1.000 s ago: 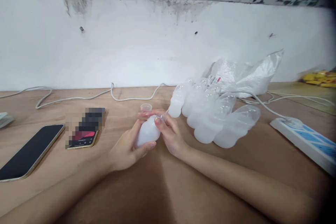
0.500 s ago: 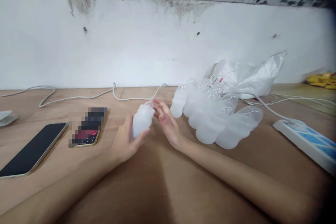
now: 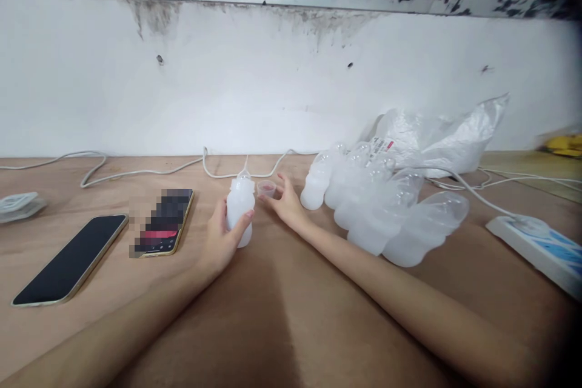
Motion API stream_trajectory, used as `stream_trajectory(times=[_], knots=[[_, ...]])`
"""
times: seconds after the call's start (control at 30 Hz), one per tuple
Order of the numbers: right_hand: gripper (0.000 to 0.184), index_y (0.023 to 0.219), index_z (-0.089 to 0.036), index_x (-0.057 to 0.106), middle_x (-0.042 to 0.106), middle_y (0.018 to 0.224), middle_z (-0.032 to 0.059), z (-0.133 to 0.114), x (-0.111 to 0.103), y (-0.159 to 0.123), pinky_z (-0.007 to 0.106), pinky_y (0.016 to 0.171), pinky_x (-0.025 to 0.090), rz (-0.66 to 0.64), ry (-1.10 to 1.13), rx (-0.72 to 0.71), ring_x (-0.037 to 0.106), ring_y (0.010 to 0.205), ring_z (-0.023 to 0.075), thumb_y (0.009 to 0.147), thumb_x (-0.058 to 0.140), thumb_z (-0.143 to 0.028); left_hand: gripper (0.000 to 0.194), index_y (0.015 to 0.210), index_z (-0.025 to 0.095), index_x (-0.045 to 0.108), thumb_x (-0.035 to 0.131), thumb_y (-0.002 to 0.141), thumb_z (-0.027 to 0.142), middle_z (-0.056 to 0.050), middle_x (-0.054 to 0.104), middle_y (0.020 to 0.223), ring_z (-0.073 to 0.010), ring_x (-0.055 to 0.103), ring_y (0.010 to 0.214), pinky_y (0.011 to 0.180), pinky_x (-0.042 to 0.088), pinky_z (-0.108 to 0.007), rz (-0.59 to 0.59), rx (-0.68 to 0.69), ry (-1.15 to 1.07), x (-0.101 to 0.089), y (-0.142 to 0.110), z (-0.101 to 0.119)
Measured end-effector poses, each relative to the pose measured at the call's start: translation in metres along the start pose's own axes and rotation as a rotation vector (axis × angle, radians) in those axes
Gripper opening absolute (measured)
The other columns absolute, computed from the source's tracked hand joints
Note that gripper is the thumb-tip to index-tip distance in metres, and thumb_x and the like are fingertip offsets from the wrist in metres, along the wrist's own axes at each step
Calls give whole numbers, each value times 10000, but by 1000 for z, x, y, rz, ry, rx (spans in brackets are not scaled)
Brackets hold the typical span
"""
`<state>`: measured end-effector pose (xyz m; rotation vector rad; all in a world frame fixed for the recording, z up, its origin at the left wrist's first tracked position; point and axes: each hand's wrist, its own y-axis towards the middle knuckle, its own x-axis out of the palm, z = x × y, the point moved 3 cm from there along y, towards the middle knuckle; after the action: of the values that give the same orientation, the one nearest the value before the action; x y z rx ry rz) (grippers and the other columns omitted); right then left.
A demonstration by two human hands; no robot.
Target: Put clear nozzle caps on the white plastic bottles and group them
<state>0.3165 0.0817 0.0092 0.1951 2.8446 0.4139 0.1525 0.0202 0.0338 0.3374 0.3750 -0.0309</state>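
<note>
My left hand (image 3: 222, 233) is wrapped around a frosted white plastic bottle (image 3: 240, 203), thumb across its front. The bottle stands nearly upright, with a clear narrow tip at the top and a waisted body. To its right, my right hand (image 3: 286, 201) has its thumb and fingers around a small clear plastic cap (image 3: 266, 188), which looks like a shallow cup; it is apart from the bottle. Several similar bottles with clear domed tops, the nearest a frosted bottle (image 3: 313, 188), lie in a row to the right of my right hand.
Two phones, a dark phone (image 3: 73, 260) and a lit phone (image 3: 170, 224), lie at left. A white cable (image 3: 150, 168) runs along the wall. Behind the bottles sits a clear plastic bag (image 3: 450, 139). A power strip (image 3: 536, 242) and a yellow packet (image 3: 564, 144) are at right.
The bottle has gone from tilted to nearly upright and shifted slightly left. My right hand has drawn away from the bottle's top, with the clear cap now visible at its fingers.
</note>
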Motion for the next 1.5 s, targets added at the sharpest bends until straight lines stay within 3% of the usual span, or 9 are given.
stream_trajectory(times=[0.17,0.43,0.63,0.83,1.07,1.4,1.5], knots=[[556,1081,-207,370,620,1052,87,-18,-9,0,378,874,432,-27,159,-51,598,941,179,639,660,-379,382,1084,177,427,469,801,431,-69,568,1042,-224,535,963,816,414,-340,-44,32,60,-1,-3,4],[376,1026,-245,530,542,1072,32,-80,-25,-11,287,686,490,-165,373,-142,545,861,152,678,643,-333,407,1110,178,421,493,789,418,-54,572,1017,-207,540,918,783,417,-313,-63,81,56,0,-4,1],[406,1059,-243,540,535,956,16,-82,-32,-9,247,610,450,-402,342,-183,519,749,119,676,670,-274,422,1121,181,417,508,781,413,-53,573,1028,-204,540,921,781,419,-308,-83,121,57,2,-3,-1],[400,1072,-225,529,532,1008,33,-88,-35,-11,258,643,451,-448,294,-230,523,787,126,697,655,-282,368,1075,187,427,508,783,395,-36,581,962,-184,551,845,712,433,-285,-117,168,131,1,-6,5],[380,1064,-205,515,531,1013,36,-102,-47,-13,332,798,453,-539,55,-299,528,895,154,708,640,-252,373,1055,182,412,521,776,404,-33,578,898,-178,563,757,634,426,-272,-110,236,308,2,-10,7],[370,1086,-206,453,512,1091,59,-114,-47,-24,295,676,449,-674,-471,-421,517,873,170,740,583,-231,409,1076,210,430,530,754,442,-45,621,951,-232,606,813,637,453,-313,-131,200,489,0,-7,8],[360,1084,-207,451,517,1087,51,-115,-45,-27,288,703,439,-708,-524,-431,512,904,168,744,570,-199,388,1066,229,445,545,748,427,-30,624,949,-227,605,830,641,454,-304,-127,232,500,0,-7,8]])
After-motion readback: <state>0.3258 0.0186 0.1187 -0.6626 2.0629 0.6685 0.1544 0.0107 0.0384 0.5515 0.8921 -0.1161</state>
